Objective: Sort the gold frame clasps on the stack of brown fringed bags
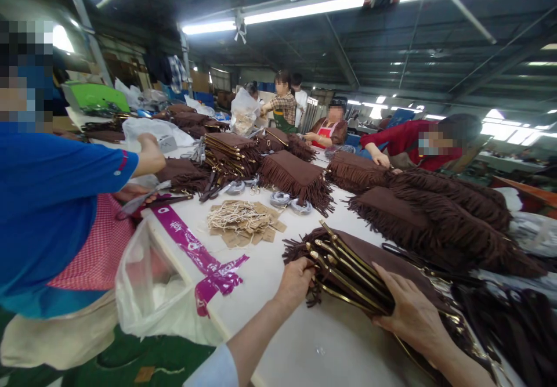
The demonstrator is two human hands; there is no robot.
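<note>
Lying between the person's two hands, one stack of brown fringed bags (368, 249) sits on the near part of the worktop (278, 329), right of the left hand (296, 282) and left of the right hand (409, 304). Its gold metal frames (343, 279) run lengthwise from the left fingertips toward the right palm, slanting downward to the right in view. Both hands touch the stack, so neither is nearer. The left hand pinches at the frame ends, which frame being unclear; the right hand is spread against their other end. At least five frames show, overlapping too much for a sure count. Farther off lie one pile of stringed kraft tags (241, 220) and, just right of it, two grey coils (279, 199).
</note>
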